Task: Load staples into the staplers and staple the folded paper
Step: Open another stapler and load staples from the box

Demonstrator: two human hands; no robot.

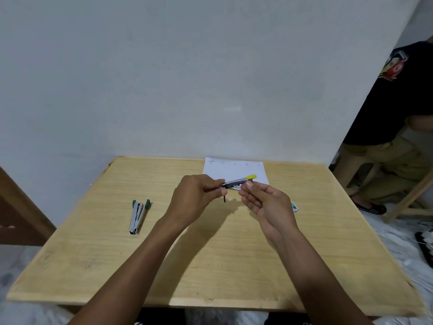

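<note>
Both hands hold a small stapler with a yellow end (pixel 239 181) above the middle of the wooden table (pixel 210 266). My left hand (pixel 196 198) grips its left end, and a thin dark part hangs down below that grip. My right hand (pixel 264 202) pinches its right side with the fingertips. Behind it, white printed paper (pixel 234 168) lies at the table's far edge. A second stapler with green ends (pixel 138 215) lies on the table to the left, opened out and untouched. A small white and green staple box (pixel 294 206) peeks out behind my right hand.
A white wall rises directly behind the table. At the right a person in a black shirt (pixel 398 102) stands next to a wooden stool frame (pixel 407 200). A brown door (pixel 18 207) is at the left. Cables lie on the floor at right.
</note>
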